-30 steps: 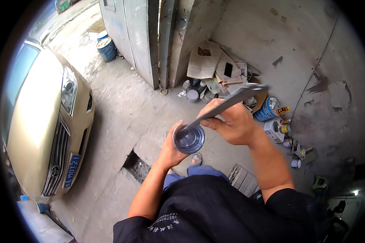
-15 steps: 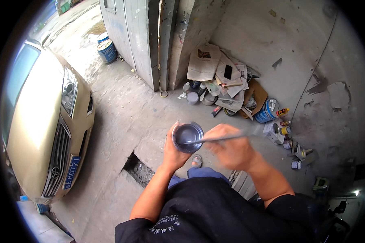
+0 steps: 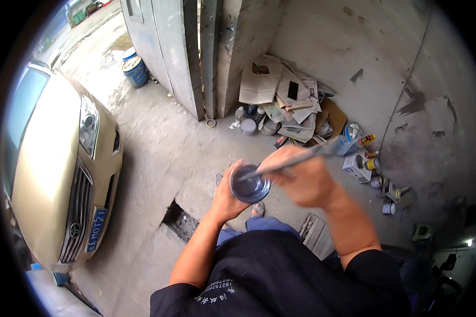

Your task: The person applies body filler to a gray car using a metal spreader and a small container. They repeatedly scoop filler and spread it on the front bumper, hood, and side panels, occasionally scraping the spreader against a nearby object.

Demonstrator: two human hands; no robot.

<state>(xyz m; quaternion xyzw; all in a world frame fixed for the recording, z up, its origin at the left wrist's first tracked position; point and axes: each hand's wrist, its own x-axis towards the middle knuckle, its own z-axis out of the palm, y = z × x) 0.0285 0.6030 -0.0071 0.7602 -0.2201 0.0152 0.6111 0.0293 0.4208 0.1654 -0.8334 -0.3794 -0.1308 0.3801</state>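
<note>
My left hand (image 3: 225, 198) is wrapped around the side of a clear cup (image 3: 250, 199) held out in front of my body. A dark grey-blue liquid (image 3: 244, 187) lies inside it. In my right hand (image 3: 307, 179) is a long grey stirring stick (image 3: 300, 157), gripped between the fingers. The lower end of that stick reaches over the rim into the cup, and its upper end points up to the right. Motion smears the right hand and the stick. How deep the tip goes in the liquid, I cannot tell.
A gold car (image 3: 47, 174) stands at left. Near my feet are a floor hole (image 3: 180, 217) and a slatted grate (image 3: 317, 235). By the wall lie newspapers (image 3: 262, 84) with a phone (image 3: 292, 90), a blue bucket (image 3: 346, 141) and several cans. Other buckets (image 3: 136, 73) stand beside the door.
The cup has shifted slightly right and down, and tilts differently. My right hand has risen a little, with the stick now at a steeper slant in the cup.
</note>
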